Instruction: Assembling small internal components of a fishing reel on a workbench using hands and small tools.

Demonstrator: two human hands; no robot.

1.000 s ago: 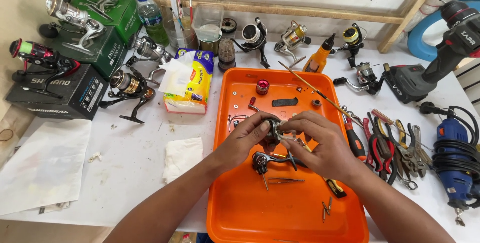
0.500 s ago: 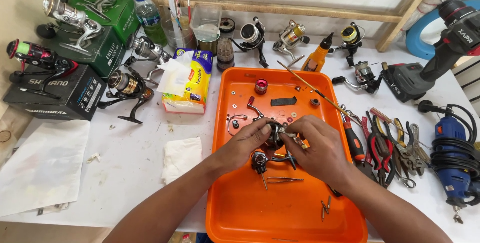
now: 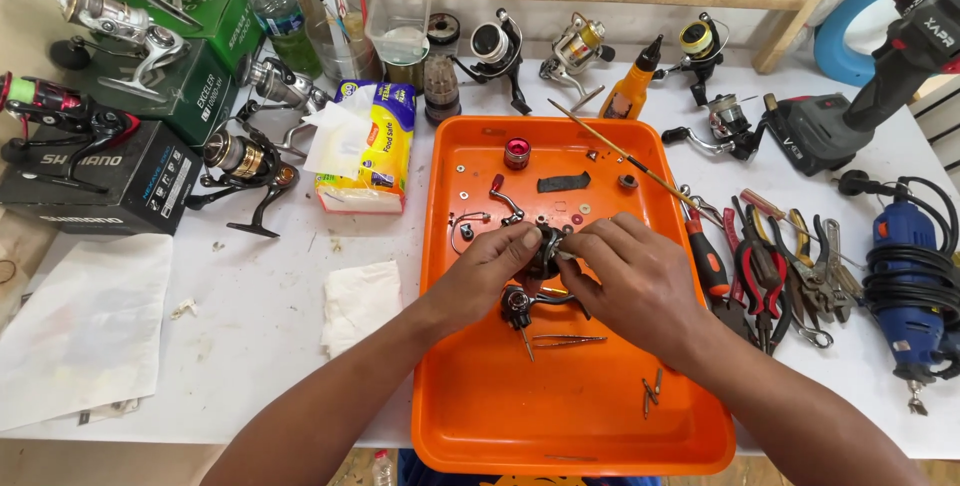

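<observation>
Both hands are working over an orange tray (image 3: 480, 416) that is sitting on a white bench (image 3: 250, 346). The tray's near edge is hanging close to the bench's front edge. The lower half of the tray is mostly bare, so there is room there. On the right, pliers (image 3: 765, 281) and other tools are lying just beside the tray's rim, so that side is crowded. On the left, a folded tissue (image 3: 362, 304) is lying near the tray, with bare bench around it. Along the back, fishing reels and a yellow tissue pack (image 3: 375, 141) are standing close together.

The left hand (image 3: 478, 281) and the right hand (image 3: 630, 281) are meeting in the middle of the tray. Between them is a small dark reel part (image 3: 545, 246). The left hand's grip is pinching it from the left, fingers closed on it. The right hand's fingertips are closing on it from the right. Just under the hands, a small reel body (image 3: 520, 304) and tweezers (image 3: 565, 341) are lying on the tray floor.
</observation>
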